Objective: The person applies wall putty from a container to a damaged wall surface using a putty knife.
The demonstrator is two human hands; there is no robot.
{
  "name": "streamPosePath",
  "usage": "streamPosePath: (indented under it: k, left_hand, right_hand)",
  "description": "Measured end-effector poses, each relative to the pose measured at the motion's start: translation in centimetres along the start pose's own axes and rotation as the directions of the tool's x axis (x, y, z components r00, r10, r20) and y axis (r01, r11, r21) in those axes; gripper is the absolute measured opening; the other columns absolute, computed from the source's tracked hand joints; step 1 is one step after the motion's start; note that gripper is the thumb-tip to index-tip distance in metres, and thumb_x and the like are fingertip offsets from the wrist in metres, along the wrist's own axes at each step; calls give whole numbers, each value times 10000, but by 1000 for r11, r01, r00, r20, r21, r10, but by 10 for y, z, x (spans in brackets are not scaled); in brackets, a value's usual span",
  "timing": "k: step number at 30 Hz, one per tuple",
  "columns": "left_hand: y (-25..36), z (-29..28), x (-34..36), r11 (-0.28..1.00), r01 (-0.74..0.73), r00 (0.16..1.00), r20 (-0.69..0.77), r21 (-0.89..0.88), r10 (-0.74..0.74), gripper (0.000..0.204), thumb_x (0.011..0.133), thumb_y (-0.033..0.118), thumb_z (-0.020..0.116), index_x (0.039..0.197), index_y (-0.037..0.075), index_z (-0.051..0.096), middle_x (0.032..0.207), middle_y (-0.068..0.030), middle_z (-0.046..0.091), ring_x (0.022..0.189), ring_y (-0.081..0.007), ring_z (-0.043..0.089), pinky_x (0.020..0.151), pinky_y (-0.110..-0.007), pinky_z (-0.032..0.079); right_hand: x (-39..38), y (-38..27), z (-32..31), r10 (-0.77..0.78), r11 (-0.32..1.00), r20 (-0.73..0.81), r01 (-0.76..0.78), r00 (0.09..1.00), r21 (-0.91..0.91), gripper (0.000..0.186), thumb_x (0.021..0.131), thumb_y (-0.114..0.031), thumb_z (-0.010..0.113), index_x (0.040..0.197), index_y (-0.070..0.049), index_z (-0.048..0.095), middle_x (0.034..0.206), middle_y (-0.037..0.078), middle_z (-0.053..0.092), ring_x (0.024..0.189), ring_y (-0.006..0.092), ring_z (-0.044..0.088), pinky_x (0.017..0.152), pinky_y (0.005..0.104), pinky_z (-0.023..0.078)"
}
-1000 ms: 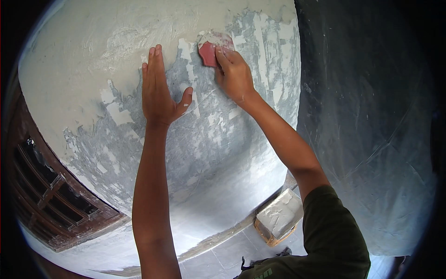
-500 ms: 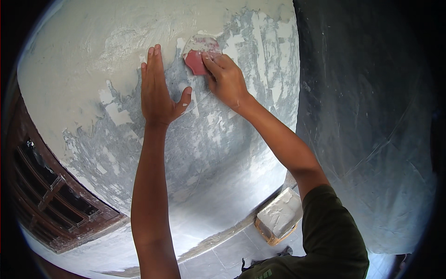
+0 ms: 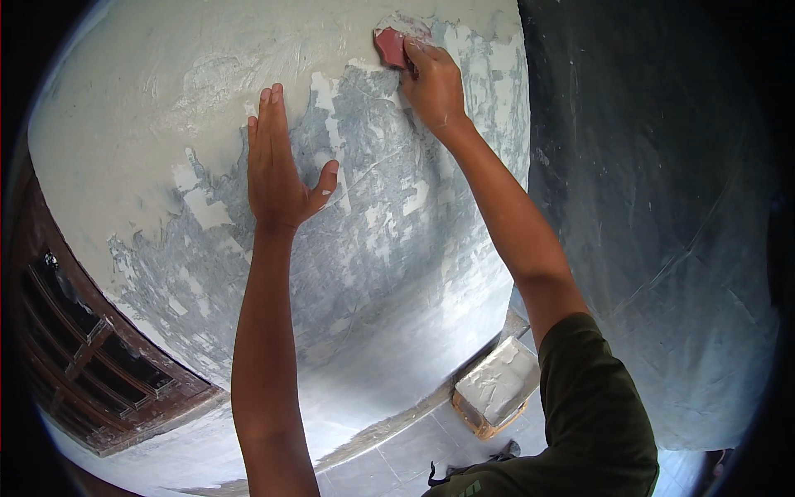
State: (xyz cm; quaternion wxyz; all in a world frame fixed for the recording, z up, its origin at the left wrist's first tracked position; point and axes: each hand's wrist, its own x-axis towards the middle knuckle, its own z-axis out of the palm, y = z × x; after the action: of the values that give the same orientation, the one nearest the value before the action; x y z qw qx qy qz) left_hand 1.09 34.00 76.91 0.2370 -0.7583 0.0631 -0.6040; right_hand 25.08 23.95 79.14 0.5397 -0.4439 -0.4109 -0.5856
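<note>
My right hand (image 3: 432, 87) grips a red, flat scraper (image 3: 389, 47) smeared with pale filler against the wall, high up right of middle. My left hand (image 3: 277, 178) rests open on the wall to the left and lower, fingers pointing up and thumb out, a white fleck on the thumb. The wall (image 3: 149, 91) is coated in cream filler across the top, with patchy grey and white streaks through its middle.
A dark wooden lattice window (image 3: 91, 356) is at lower left. A dark, creased sheet-like surface (image 3: 662, 207) fills the right side. A rectangular container of white filler (image 3: 497, 381) stands on the grey tiled floor (image 3: 373, 472) below.
My right hand first shifted down and left with the scraper, then moved up and right to higher on the wall. My left hand has barely moved.
</note>
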Motion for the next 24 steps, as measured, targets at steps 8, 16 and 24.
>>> streamPosePath:
  k: [8, 16, 24]
  left_hand:
    - [-2, -4, -2, 1000, 8, 1000, 11, 11, -8, 921, 857, 457, 586, 1542, -10, 184, 1573, -207, 320, 1473, -387, 278, 1186, -579, 181]
    - [3, 0, 3, 1000, 11, 1000, 2, 2, -11, 917, 856, 469, 580, 1537, -12, 198, 1567, -205, 328, 1474, -381, 277, 1188, -578, 179]
    - [-1, -2, -1, 1000, 1, 1000, 13, 16, -2, 912, 859, 463, 578, 1532, -21, 200, 1566, -206, 329, 1473, -385, 276, 1189, -577, 180]
  right_hand:
    - [-89, -77, -39, -44, 969, 264, -23, 964, 245, 481, 713, 55, 684, 1191, 32, 644, 915, 172, 638, 873, 330, 622, 763, 401, 550]
    - [17, 2, -15, 6, 999, -89, -11, 996, -49, 404, 742, 13, 675, 1145, -14, 698, 752, 145, 623, 693, 286, 607, 649, 380, 506]
    - [-69, -58, -33, 17, 954, 110, -50, 994, 297, 467, 709, 58, 705, 1171, -9, 699, 699, 98, 583, 633, 203, 576, 614, 315, 490]
